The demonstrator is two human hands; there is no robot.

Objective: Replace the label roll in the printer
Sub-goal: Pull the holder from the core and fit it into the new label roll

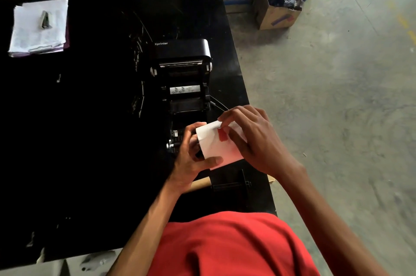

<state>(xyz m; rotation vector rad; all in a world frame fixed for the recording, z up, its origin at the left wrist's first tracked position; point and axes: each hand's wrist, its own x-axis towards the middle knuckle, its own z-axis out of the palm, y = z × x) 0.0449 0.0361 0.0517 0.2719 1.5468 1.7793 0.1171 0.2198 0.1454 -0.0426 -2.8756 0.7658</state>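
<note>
Left hand [192,156]: wrapped around the left end and underside of the label roll [217,144], thumb lying along the roll's near edge; clamped on the roll.
Right hand [249,138]: over the right side of the same roll, fingertips [222,123] pinched on the loose white edge at the top of the roll; closed on that edge.
Label roll: white, held between both hands above the near part of the printer [183,77], clear of the desk [90,118]. A small red mark shows on the outer wrap, just below the pinched edge.
Printer: black, lettered "Xprinter", standing near the right edge of the desk with its lid raised and tilted back; a pale strip with symbols shows inside the opened body.
Roll holder [229,182]: black bracket with a thin spindle, lying on the desk just nearer the person than the hands.
Cardboard tube [200,184]: brown, lying beside the holder, partly hidden under the left wrist.
Desk: black, glossy surface.
Paper stack [39,28]: white sheets at the far left of the desk, with a small dark object on top; what it is cannot be told.
Cardboard box [278,4]: open, on the concrete floor beyond the desk's far right corner, dark material inside.
Person: red shirt, bare forearms.
</note>
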